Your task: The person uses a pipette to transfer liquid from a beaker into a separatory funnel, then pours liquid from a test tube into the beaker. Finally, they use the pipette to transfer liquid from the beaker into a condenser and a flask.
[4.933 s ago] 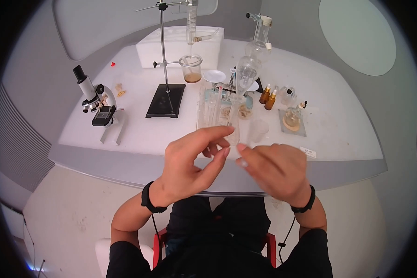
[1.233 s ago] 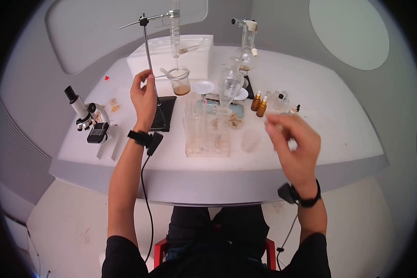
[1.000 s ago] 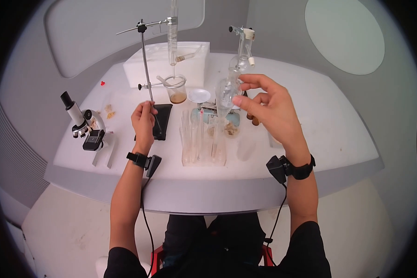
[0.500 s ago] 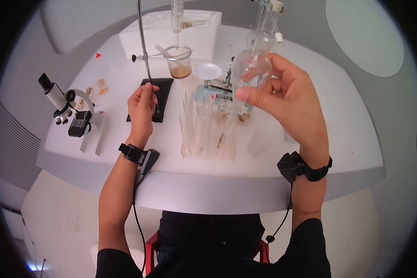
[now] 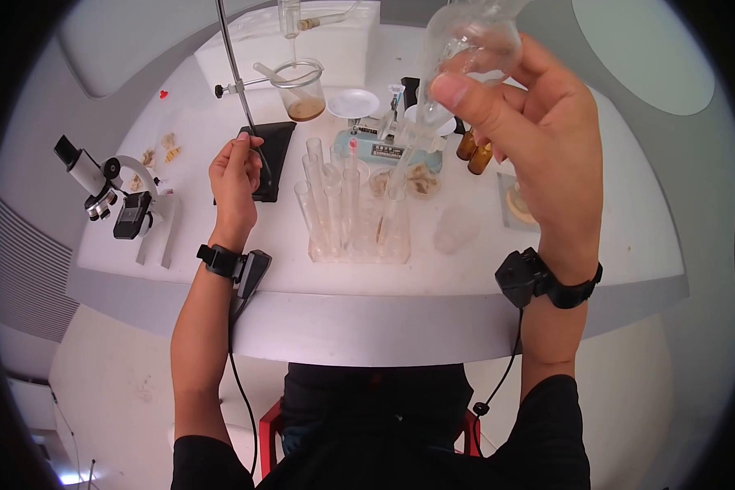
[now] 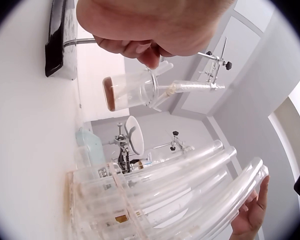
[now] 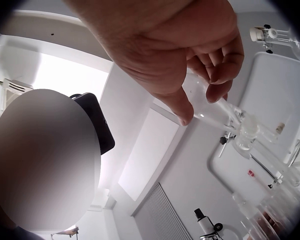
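Note:
My right hand point(image 5: 551, 139) grips a clear bulb-shaped glass funnel point(image 5: 469, 45) between thumb and fingers, raised above the table. Its stopcock and stem slant down toward the rack of test tubes point(image 5: 359, 249); whether the stem touches a tube I cannot tell. In the right wrist view the fingers curl round the glass bulb point(image 7: 202, 102). My left hand point(image 5: 235, 184) holds the metal rod point(image 5: 233, 61) of the stand low down, just above its black base point(image 5: 279, 151). The left wrist view shows the rod point(image 6: 85, 41) entering the curled left hand point(image 6: 155, 27).
A beaker point(image 5: 306, 106) with brown liquid sits in the stand's ring. Behind the rack are a blue balance point(image 5: 367, 151) and dishes of brown pieces point(image 5: 423, 181). A microscope point(image 5: 122, 192) stands left, brown bottles point(image 5: 480, 157) right, and a white foam box point(image 5: 220, 69) at the back.
My right hand has gone to the glass funnel, gripped it and lifted it toward the head camera. The left hand has moved from beside the other hand to the rod, then lower on it.

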Motion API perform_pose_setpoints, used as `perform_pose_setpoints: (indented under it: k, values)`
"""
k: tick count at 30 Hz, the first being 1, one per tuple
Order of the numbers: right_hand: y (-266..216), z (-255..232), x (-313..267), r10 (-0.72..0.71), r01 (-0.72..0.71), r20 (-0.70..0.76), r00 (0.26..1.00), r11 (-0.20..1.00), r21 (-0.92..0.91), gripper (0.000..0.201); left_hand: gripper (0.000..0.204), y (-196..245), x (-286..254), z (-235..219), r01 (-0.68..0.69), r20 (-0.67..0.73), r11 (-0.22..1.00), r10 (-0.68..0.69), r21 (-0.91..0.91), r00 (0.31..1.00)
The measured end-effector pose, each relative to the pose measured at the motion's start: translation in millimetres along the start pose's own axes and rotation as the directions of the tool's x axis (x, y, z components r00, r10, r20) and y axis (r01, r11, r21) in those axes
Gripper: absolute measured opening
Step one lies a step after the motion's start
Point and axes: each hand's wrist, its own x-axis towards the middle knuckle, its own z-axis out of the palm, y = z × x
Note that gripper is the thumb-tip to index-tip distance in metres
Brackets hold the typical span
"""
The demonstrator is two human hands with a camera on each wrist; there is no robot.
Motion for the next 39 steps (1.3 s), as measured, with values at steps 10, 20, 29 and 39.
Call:
perform_pose_setpoints:
  k: [10,20,29,39]
  values:
    - [-2,1,-3,-0.084,0.083,-0.106,0.991,0.996,-0.010,0.045,0.028,-1,1,-1,0.009,-0.008,1.000,-0.009,-0.005,1.000]
    - [-27,11,-1,-0.004,0.035,-0.195,0.981,0.987,0.154,0.026,0.028,-2,2,-2,0.010,0.000,1.000,-0.010,-0.005,1.000]
    - [-16,-5,0,0.056,-0.070,0.054,0.997,0.948,0.310,0.028,0.028,-2,2,-3,0.019,-0.003,1.000,-0.019,-0.003,1.000]
    - [-31,-5,-13,-0.004,0.047,-0.146,0.989,0.955,0.293,0.035,0.030,-2,1,-2,0.011,0.018,1.000,-0.010,-0.007,1.000]
